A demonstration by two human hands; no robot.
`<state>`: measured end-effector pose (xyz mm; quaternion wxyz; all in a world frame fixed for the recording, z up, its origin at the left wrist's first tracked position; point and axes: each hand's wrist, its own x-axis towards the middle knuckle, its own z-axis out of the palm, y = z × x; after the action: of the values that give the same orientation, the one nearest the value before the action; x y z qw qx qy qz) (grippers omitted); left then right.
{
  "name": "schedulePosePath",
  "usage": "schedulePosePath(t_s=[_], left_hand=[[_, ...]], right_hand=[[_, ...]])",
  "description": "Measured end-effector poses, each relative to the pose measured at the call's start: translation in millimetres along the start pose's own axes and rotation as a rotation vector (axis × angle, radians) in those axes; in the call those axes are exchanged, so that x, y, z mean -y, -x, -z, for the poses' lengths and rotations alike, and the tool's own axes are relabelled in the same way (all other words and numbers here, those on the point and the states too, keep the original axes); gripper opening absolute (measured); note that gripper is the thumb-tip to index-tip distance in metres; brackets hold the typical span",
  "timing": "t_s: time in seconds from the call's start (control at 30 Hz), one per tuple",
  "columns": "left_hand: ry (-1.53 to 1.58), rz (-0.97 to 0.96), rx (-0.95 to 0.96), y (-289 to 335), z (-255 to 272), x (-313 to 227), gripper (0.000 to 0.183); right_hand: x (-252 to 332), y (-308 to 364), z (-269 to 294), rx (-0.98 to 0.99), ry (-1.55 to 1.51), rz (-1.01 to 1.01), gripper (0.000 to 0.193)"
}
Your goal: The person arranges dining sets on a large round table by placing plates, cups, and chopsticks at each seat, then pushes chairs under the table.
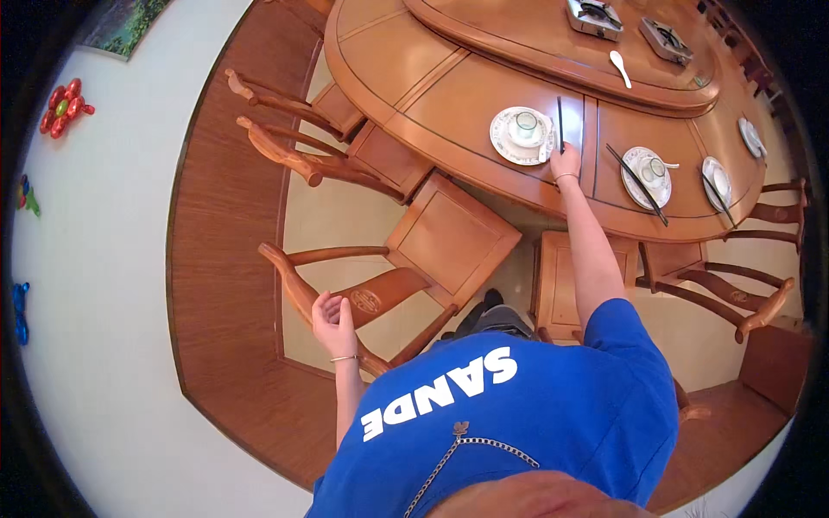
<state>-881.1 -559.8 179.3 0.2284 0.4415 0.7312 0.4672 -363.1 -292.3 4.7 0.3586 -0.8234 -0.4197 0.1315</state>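
Observation:
Stretched over the table edge, my right hand [566,161] is closed on the near end of black chopsticks [560,121]. The chopsticks point away from me, just right of a place setting. There a patterned white plate [509,154] carries a small bowl with a clear glass [526,124] in it. A white spoon [546,147] rests at the plate's right side, close to my fingers. My left hand [334,324] hangs beside the back of a wooden chair [380,293], loosely curled and holding nothing I can see.
The round wooden table [414,95] bears a raised turntable [501,39] with portable stoves [596,19] and a white ladle-like spoon [620,69]. Further right, another plate [637,157] has chopsticks [637,184] beside it. Several wooden chairs ring the table; a wood-panelled wall [224,259] stands left.

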Motion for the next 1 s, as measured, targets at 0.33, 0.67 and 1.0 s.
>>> schedulePosePath(t_s=[0.33, 0.67, 1.0], left_hand=[[0.008, -0.002, 0.016, 0.6, -0.2, 0.8, 0.034], [-0.007, -0.006, 0.018, -0.4, -0.5, 3.2, 0.031], [-0.024, -0.001, 0.005, -0.7, -1.5, 4.4, 0.029]], right_hand=[[-25.8, 3.8, -30.3, -0.016, 0.056, 0.083, 0.049], [-37.5, -2.5, -46.4, 0.048, 0.049, 0.081, 0.050], [-9.8, 5.0, -25.3, 0.255, -0.021, 0.010, 0.057]])
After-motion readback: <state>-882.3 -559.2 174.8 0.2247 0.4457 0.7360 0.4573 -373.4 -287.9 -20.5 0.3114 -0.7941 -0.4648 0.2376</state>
